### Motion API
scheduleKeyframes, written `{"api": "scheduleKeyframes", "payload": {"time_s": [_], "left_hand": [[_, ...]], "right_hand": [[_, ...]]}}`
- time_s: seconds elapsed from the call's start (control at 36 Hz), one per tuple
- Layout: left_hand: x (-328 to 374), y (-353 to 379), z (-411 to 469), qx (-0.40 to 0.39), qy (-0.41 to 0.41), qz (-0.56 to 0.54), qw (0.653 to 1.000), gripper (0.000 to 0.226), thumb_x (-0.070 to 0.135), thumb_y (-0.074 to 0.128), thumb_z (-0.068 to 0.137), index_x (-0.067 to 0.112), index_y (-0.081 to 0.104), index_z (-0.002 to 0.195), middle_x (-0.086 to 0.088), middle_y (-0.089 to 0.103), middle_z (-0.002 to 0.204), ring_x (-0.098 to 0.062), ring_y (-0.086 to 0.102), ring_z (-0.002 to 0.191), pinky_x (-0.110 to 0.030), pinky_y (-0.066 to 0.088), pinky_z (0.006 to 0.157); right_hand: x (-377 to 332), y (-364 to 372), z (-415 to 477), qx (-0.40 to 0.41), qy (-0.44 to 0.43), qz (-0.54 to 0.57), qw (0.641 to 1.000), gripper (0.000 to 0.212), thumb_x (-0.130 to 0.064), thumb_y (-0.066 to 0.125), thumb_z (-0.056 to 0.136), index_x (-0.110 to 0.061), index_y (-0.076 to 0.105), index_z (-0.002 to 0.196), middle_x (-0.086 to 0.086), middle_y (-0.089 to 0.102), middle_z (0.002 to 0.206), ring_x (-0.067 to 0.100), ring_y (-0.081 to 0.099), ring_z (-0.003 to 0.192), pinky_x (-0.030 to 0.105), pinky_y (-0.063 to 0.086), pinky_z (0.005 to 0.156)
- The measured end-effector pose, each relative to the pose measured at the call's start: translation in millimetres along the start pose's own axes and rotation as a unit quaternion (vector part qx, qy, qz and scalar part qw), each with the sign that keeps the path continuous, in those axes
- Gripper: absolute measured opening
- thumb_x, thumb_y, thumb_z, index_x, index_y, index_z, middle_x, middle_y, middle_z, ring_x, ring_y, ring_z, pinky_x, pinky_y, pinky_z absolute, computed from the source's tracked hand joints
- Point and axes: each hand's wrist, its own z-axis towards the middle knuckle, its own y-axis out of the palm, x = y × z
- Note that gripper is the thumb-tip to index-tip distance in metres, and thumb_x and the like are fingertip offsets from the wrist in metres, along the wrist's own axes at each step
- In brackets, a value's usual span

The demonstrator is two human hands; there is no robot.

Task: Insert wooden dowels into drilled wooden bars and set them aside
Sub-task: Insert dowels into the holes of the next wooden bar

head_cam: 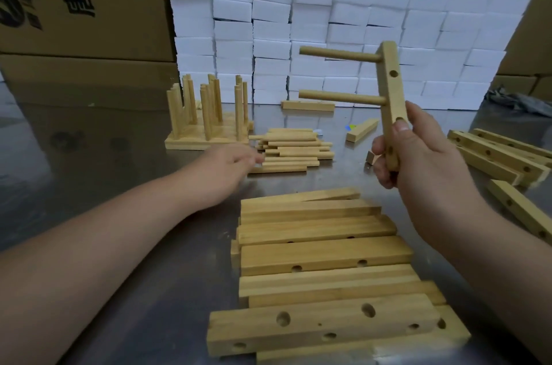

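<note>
Now right hand (418,152) grips bar (391,86) — left hand (230,161) at dowel pile (292,149).

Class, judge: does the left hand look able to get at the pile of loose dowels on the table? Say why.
Probably yes. The left hand reaches the left edge of the dowel pile; nothing lies between, and the right hand holds its bar well clear.

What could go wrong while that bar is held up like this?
1. The right hand grips the bar only at its lower end; its two inserted dowels stick out sideways and could tip it.
2. The left hand reaches toward the loose pile, where round dowels might roll away.
</note>
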Motion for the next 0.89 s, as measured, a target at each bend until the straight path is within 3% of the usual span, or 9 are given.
{"api": "scheduleKeyframes", "payload": {"time_s": [0.08,0.14,0.19,0.36,0.5,0.58,0.72,0.81,0.89], "left_hand": [[-3,2,-1,-0.027,-0.030,0.013,0.999,0.026,0.027,0.039,0.097,0.040,0.063,0.098,0.016,0.056,0.114,-0.004,0.047,0.110,-0.022,0.031,0.090],[-2,2,-1,-0.020,-0.033,0.023,0.999,0.025,0.029,0.040,0.096,0.040,0.062,0.089,0.016,0.059,0.106,-0.005,0.051,0.101,-0.024,0.035,0.084],[-1,4,1,-0.015,-0.028,0.061,0.998,0.021,0.030,0.047,0.094,0.038,0.062,0.081,0.012,0.062,0.099,-0.009,0.054,0.094,-0.027,0.041,0.080],[-3,7,3,0.045,-0.032,0.106,0.993,0.015,0.025,0.064,0.085,0.033,0.057,0.075,0.014,0.055,0.080,-0.002,0.050,0.074,-0.017,0.033,0.056],[-3,4,4,0.058,-0.037,0.057,0.996,0.024,0.021,0.051,0.094,0.025,0.059,0.116,0.009,0.058,0.090,-0.003,0.048,0.073,-0.014,0.033,0.057],[10,-5,-1,0.111,-0.018,-0.021,0.993,0.024,0.021,0.045,0.096,0.036,0.058,0.111,0.007,0.056,0.079,-0.006,0.041,0.054,-0.009,0.030,0.037],[42,-6,-16,0.123,0.112,-0.035,0.985,0.021,0.022,0.043,0.096,0.040,0.053,0.095,0.016,0.051,0.090,0.009,0.047,0.081,-0.003,0.034,0.063],[54,0,-25,0.095,0.147,-0.005,0.985,0.018,0.024,0.040,0.095,0.037,0.052,0.092,0.017,0.049,0.088,0.014,0.044,0.082,0.003,0.030,0.067],[59,1,-32,0.084,0.161,0.010,0.983,0.015,0.035,0.037,0.088,0.041,0.050,0.086,0.013,0.053,0.080,0.004,0.047,0.077,-0.009,0.037,0.063]], "right_hand": [[-4,0,4,0.008,0.045,0.067,0.997,0.026,-0.023,0.034,0.101,-0.032,0.054,0.115,-0.015,0.053,0.053,0.003,0.043,0.044,0.021,0.038,0.048],[-7,0,7,-0.006,0.074,0.119,0.990,0.030,-0.013,0.033,0.098,-0.032,0.056,0.094,-0.009,0.050,0.053,0.006,0.039,0.042,0.023,0.033,0.046],[-8,-1,9,-0.016,0.095,0.165,0.982,0.036,-0.006,0.030,0.092,-0.031,0.055,0.090,-0.004,0.047,0.055,0.008,0.037,0.040,0.022,0.031,0.043],[-1,0,8,-0.032,0.097,0.227,0.969,0.031,-0.005,0.032,0.090,-0.020,0.057,0.100,-0.003,0.054,0.059,0.012,0.046,0.045,0.028,0.041,0.051],[1,2,13,-0.010,0.126,0.287,0.950,0.029,-0.001,0.031,0.093,-0.018,0.055,0.097,0.004,0.064,0.069,0.015,0.064,0.051,0.025,0.054,0.053],[1,3,14,-0.007,0.133,0.295,0.946,0.031,-0.001,0.030,0.094,-0.017,0.051,0.111,0.009,0.065,0.082,0.017,0.068,0.059,0.026,0.057,0.058],[-4,4,9,-0.038,0.127,0.309,0.942,0.049,-0.001,0.032,0.096,-0.019,0.038,0.141,0.009,0.069,0.080,0.019,0.071,0.070,0.027,0.058,0.064],[-7,7,4,-0.057,0.112,0.307,0.943,0.056,-0.001,0.034,0.096,-0.024,0.027,0.147,0.010,0.068,0.083,0.019,0.071,0.071,0.028,0.058,0.068],[-10,9,0,-0.073,0.098,0.300,0.946,0.056,-0.002,0.035,0.097,-0.025,0.025,0.147,0.008,0.067,0.081,0.018,0.071,0.072,0.026,0.057,0.068]]}}
